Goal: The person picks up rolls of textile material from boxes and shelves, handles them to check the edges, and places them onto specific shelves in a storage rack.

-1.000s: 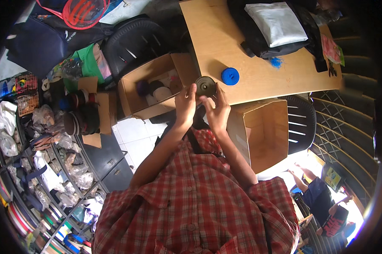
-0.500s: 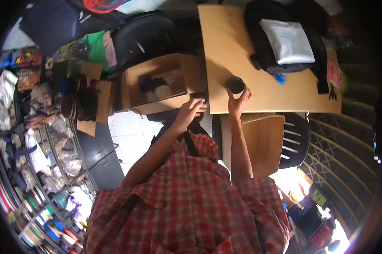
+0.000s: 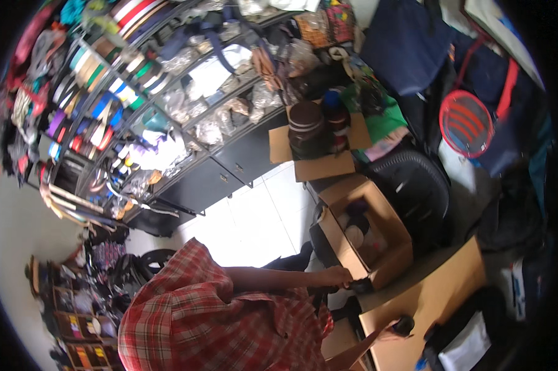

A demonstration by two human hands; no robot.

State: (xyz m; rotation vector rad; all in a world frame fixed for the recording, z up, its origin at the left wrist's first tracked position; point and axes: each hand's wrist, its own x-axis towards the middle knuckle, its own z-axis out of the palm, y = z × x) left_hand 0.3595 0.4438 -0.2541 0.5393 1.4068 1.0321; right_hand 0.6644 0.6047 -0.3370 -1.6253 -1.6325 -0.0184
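My right hand [image 3: 388,334] is over the tan board, its fingers closed round a small dark round thing [image 3: 404,326], whose kind I cannot make out. Left of it, my left hand [image 3: 336,277] is beside the near corner of an open cardboard box [image 3: 393,271]. Its fingers look curled, and a black piece [image 3: 360,285] sits at their tips; whether they grip it, I cannot tell. Inside the box are several rounded things, with a whitish one [image 3: 354,235] and dark purple ones showing. The tan board [image 3: 443,278] lies flat at the lower right.
A second open carton [image 3: 324,168] holds dark spools. Beyond it, black shelving [image 3: 212,127] carries ribbon rolls and plastic bags. A black chair [image 3: 415,191] stands behind the first box. On the board rest a black bag and a silvery packet [image 3: 466,344].
The view has swung left, bringing more shelving into sight and shifting the board to the lower right. My right hand still holds the dark round thing; my left fingers look more curled.
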